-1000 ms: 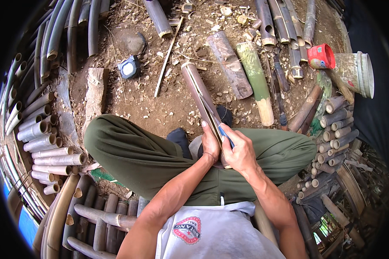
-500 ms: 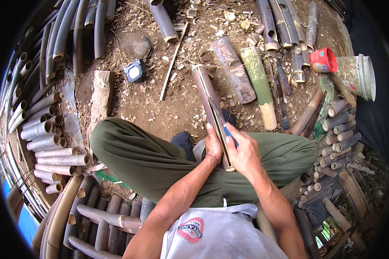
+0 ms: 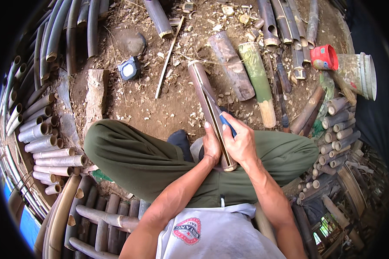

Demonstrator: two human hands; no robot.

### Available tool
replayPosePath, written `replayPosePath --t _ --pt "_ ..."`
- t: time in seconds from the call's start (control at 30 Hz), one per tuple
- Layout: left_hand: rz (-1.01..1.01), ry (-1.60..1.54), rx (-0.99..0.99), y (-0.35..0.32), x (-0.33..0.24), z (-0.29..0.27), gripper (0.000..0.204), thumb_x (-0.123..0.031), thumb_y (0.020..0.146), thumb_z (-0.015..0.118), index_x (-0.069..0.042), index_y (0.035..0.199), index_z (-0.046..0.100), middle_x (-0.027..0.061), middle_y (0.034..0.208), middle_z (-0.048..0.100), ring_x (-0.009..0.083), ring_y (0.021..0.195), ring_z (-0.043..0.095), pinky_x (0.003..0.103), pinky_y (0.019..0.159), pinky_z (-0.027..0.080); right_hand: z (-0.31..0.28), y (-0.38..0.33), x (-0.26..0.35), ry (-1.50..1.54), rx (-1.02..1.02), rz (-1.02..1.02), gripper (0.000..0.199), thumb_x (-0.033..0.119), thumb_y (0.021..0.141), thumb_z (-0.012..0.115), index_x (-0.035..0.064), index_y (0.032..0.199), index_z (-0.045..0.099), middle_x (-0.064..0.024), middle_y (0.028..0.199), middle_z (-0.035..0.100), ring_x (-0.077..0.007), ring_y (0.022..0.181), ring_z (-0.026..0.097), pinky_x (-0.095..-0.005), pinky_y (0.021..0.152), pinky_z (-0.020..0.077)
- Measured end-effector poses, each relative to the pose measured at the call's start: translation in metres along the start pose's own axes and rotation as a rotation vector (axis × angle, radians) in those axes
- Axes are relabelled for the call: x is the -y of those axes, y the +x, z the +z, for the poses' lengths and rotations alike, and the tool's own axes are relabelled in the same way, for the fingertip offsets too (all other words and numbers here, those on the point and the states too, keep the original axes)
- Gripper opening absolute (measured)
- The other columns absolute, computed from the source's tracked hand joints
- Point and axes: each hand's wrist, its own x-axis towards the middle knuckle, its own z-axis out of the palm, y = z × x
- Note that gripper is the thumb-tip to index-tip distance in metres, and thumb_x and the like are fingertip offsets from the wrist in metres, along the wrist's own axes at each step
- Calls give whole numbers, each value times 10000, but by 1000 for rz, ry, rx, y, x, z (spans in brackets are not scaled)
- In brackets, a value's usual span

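Note:
A brown bamboo tube with a long slit down its length slants away from my lap. My left hand is closed round its left side near the lower end. In my right hand is a knife with a blue handle, gripped in curled fingers. Its thin blade points up and away along the tube, lying at the slit; where its tip ends is hard to make out. Beyond my right knee lie a green bamboo piece with a pale shaved end and a notched log.
A dark blue boxy device sits on the dirt, near a thin bamboo strip. Bamboo tubes are stacked at left and more at right. A red tub and a whitish bucket stand at far right. Shavings litter the ground.
The knife and my right hand have shifted slightly up along the tube, with more of the blade showing over the slit. My left hand stays on the tube. The whole view has shifted a little.

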Motion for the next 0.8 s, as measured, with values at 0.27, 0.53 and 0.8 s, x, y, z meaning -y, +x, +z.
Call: replayPosePath --t 0.27,0.53,0.8 --pt "54 -38 -8 5 5 1 917 -726 970 196 41 1218 633 179 1115 680 225 1070 624 378 941 475 20 13 -7 24 -56 -11 323 66 892 602 -16 1199 660 -225 1124 691 -321 1020 700 -359 887 556" --pt "76 -93 -70 3 7 4 950 -725 969 236 112 1273 567 187 1211 641 244 1139 588 366 1002 433 39 71 10 -54 23 89 369 192 902 592 53 1238 656 -252 935 711 -363 827 723 -413 743 590" --pt "39 -271 34 -9 -2 2 818 -709 964 308 18 1234 570 125 1092 665 229 989 665 398 855 556 -13 31 37 -135 221 65 396 178 930 492 -16 1253 612 -289 1088 658 -402 1017 668 -425 900 521"
